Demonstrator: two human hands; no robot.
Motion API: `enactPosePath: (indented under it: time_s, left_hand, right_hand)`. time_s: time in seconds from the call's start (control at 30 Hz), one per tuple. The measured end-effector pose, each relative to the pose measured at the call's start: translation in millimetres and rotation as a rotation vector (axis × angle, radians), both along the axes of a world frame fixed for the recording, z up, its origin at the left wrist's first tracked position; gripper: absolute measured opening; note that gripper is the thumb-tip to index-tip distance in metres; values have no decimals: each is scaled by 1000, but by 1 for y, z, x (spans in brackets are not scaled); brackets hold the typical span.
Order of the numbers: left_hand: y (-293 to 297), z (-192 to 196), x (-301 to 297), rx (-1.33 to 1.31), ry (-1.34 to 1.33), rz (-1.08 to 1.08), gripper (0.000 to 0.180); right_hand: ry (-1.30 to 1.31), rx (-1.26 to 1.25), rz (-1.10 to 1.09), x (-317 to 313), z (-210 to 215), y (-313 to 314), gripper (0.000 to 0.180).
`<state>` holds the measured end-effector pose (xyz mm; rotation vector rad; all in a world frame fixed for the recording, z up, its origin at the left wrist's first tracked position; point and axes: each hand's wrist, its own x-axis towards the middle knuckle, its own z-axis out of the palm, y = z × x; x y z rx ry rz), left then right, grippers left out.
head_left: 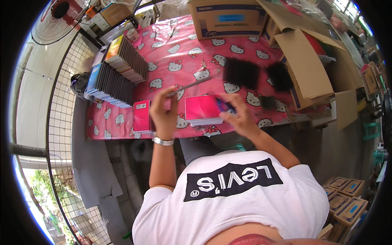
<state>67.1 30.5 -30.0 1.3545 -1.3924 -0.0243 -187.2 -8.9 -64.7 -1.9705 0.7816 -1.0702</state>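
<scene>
The pink stack (201,107), spiral notebooks piled flush with white pages edge-on, lies near the front edge of the table (190,53), probably so that both hands reach it easily. The left hand (163,108) grasps a thin, grey, metal-looking rod (195,84) in bent fingers, its free end slanting toward the far edge, perhaps to keep it clear of the covers. The right hand (241,116) has its fingers curled on a dark blue object (223,106), too blurred to identify; whether it touches the stack's right side cannot be told. Beside the left hand sits a narrower pink pile (142,116), glossy-covered. Toward the left edge, blue notebooks (110,85) and yellow notebooks (126,57) stand in tall blocks, seemingly set aside to free the middle. A ridged cardboard carton (306,61) gapes at the right edge.
</scene>
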Motion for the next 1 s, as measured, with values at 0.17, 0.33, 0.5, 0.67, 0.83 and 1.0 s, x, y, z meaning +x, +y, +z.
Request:
enactPosePath:
  time_s: [0.17, 0.33, 0.5, 0.67, 0.83, 1.0]
  left_hand:
    - [14, 76, 79, 284, -698, 184, 19]
    - [-12, 8, 154, 1043, -726, 268, 15]
    - [-16, -50, 163, 766, -644, 289, 35]
    - [45, -71, 180, 857, -363, 353, 47]
    - [58, -76, 182, 792, -173, 282, 47]
    - [69, -65, 179, 840, -193, 372, 41]
  right_hand:
    - [417, 30, -350, -60, -122, -34, 50]
    - [509, -164, -332, -61, -139, -66, 42]
    - [542, -4, -815, -104, -146, -177, 34]
    - [734, 215, -943, -114, -171, -206, 44]
    - [558, 456, -941, -115, -169, -218, 56]
    - [659, 410, -920, -71, -155, -203, 55]
